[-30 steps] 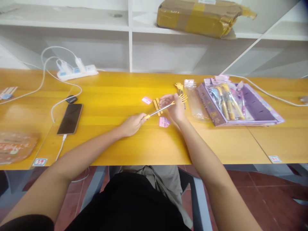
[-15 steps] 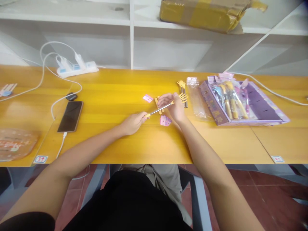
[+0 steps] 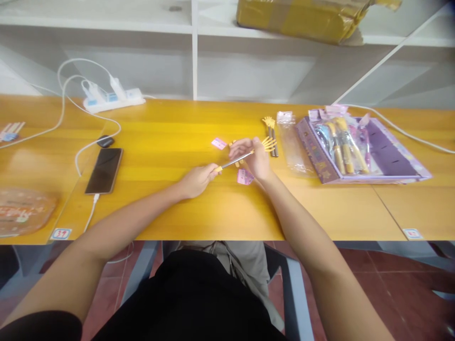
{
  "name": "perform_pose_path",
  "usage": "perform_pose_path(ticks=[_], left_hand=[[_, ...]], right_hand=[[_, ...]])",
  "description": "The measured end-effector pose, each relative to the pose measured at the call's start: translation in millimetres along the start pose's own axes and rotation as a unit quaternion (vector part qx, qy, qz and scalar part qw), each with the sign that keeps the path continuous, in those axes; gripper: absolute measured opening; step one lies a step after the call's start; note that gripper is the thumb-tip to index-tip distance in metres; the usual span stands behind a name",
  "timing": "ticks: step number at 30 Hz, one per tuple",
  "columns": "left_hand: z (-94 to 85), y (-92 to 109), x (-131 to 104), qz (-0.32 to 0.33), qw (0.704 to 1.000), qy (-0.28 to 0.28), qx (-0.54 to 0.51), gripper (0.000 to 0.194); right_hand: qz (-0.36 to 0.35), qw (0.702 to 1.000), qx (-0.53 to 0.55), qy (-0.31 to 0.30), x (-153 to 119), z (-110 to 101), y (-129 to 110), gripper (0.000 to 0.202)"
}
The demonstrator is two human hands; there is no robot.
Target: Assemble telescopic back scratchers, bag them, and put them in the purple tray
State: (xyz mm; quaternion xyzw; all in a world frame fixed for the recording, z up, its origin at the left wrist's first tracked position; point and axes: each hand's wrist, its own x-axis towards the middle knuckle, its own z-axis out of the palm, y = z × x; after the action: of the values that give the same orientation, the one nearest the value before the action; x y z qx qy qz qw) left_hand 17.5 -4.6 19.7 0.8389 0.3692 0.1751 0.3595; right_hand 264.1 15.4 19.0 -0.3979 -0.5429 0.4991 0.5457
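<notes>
My left hand (image 3: 197, 181) is closed on the yellow handle end of a metal rod tool (image 3: 236, 160) that has a yellow hand-shaped head. The rod slants up to the right, and my right hand (image 3: 256, 158) holds it near the head, thumb against it and fingers curled. Yellow handle pieces (image 3: 239, 162) lie partly hidden under my right hand. Pink cards (image 3: 245, 176) are just below it, and another pink card (image 3: 218, 143) lies to its upper left. Yellow hand-shaped heads with dark rods (image 3: 270, 135) rest right of my right hand.
A clear plastic bag (image 3: 293, 144) lies beside a purple box (image 3: 394, 163) holding wrapped items. At left are a phone (image 3: 104, 171), cables, a power strip (image 3: 115, 100) and an orange pouch (image 3: 26, 211). A taped carton (image 3: 298, 19) sits on the shelf behind.
My right hand has shifted very slightly left along the rod. The camera view has moved a little. Both hands still hold the tool.
</notes>
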Motion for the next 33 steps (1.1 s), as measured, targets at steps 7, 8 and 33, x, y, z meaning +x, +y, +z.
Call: perform_pose_path(ticks=[7,8,33], left_hand=[[0.7,-1.6,-0.2,0.008,1.000,0.003,-0.011,0.038],[0.7,-1.7,-0.2,0.009,1.000,0.004,-0.011,0.037],[0.3,-1.9,-1.2,0.022,1.000,-0.004,-0.018,0.037]], right_hand=[[-0.010,1.000,-0.001,-0.010,-2.9,2.0,0.0,0.087],[-0.008,1.000,-0.002,-0.009,-3.2,2.5,-0.1,0.086],[-0.014,0.999,-0.011,-0.040,-8.3,10.3,-1.8,0.082]])
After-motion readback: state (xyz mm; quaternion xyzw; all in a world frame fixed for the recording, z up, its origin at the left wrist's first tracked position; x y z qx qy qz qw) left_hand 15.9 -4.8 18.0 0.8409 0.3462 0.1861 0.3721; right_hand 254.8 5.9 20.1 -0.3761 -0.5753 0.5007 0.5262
